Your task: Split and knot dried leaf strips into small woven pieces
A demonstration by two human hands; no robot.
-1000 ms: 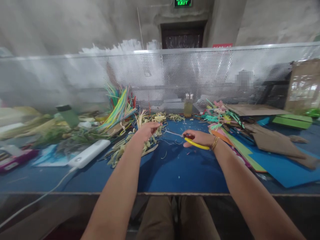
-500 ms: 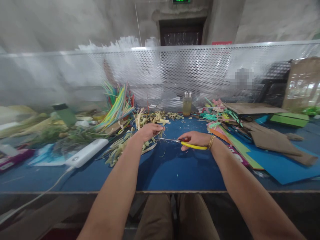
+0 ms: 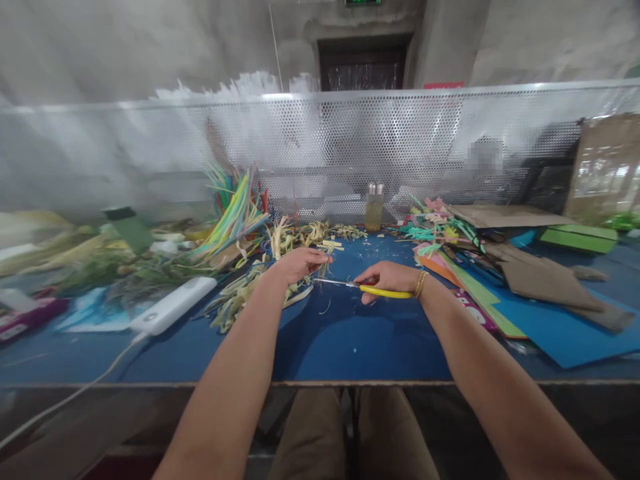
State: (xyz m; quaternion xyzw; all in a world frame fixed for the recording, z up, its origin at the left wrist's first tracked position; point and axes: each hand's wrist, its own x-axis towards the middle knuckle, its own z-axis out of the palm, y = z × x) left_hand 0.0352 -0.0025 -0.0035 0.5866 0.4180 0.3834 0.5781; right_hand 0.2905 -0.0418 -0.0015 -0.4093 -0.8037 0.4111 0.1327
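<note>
My right hand (image 3: 387,277) is closed on a pair of scissors (image 3: 387,292) with yellow handles. The metal blades point left, below the fingertips of my left hand (image 3: 301,263). Thumb and fingers of that hand pinch a thin, pale dried strip (image 3: 324,269), which hangs down close to the blades. Whether the blades touch the strip I cannot tell. Beside and under my left wrist lies a pile of pale curled strips (image 3: 235,303). A small cut scrap (image 3: 326,307) rests on the blue table (image 3: 350,353) below the scissors.
Left of my arm lie a white power bank (image 3: 175,307) with a cable and a bundle of coloured strips (image 3: 235,217). A glass bottle (image 3: 374,208) stands at the back before a perforated metal screen (image 3: 310,147). Coloured paper (image 3: 565,333) and brown cardboard (image 3: 545,277) lie at right.
The scissors and my right hand have shifted slightly left, so the blade tips reach further under my left fingers. My left hand has moved very slightly to the right.
</note>
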